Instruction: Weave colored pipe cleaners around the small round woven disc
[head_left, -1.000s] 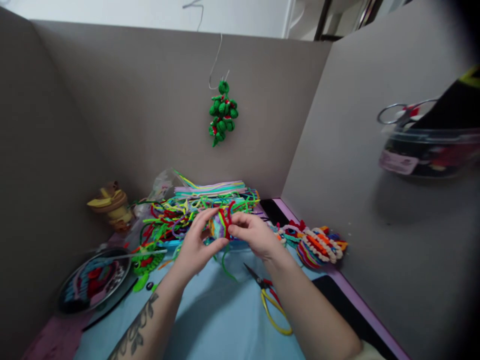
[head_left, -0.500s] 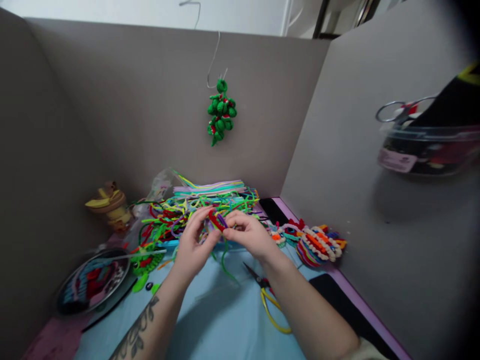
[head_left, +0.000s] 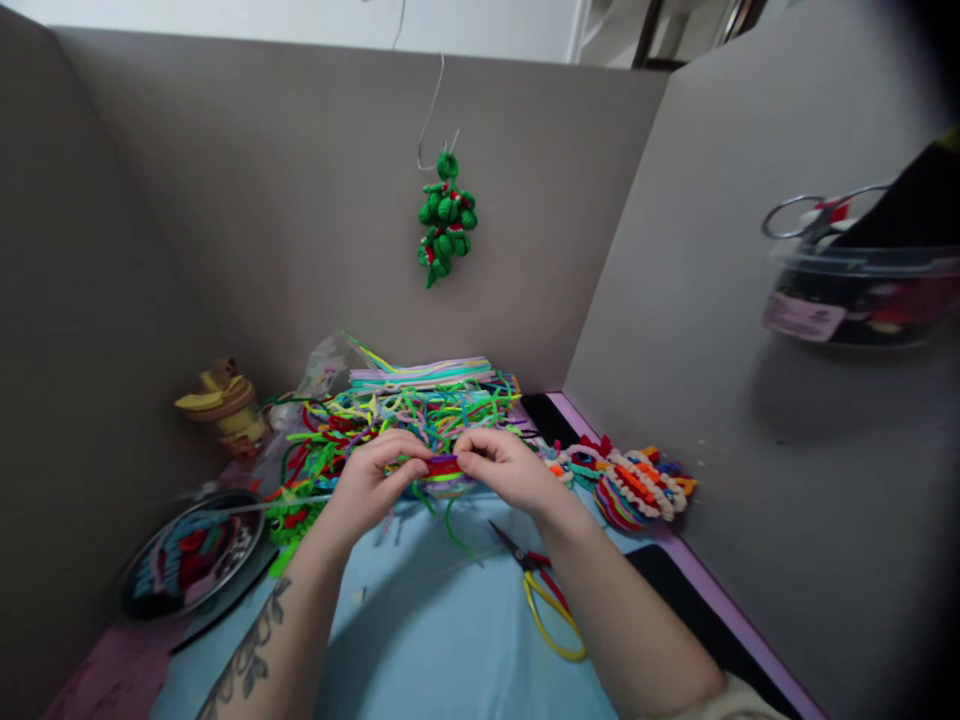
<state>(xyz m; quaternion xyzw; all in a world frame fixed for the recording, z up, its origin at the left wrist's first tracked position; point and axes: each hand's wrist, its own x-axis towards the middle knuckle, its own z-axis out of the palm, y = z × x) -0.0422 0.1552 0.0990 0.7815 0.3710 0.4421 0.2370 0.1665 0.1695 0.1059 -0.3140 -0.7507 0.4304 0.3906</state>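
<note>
My left hand point(head_left: 373, 482) and my right hand point(head_left: 504, 468) meet over a light blue mat point(head_left: 427, 640), both pinched on a small woven pipe-cleaner piece point(head_left: 442, 468) of red, purple and green. The piece lies flat between my fingertips, and a green strand hangs down from it. Right behind my hands lies a heap of loose pipe cleaners point(head_left: 397, 415) in many colours.
Yellow-handled scissors point(head_left: 541, 595) lie on the mat by my right wrist. Finished woven pieces point(head_left: 634, 487) sit at the right. A round tin point(head_left: 191, 555) with coloured pieces and a yellow figure point(head_left: 221, 405) stand at the left. A green ornament point(head_left: 445, 220) hangs on the grey partition.
The woven piece was held upright between my hands and has been turned to lie flat. Both hands have dropped slightly and moved a little apart.
</note>
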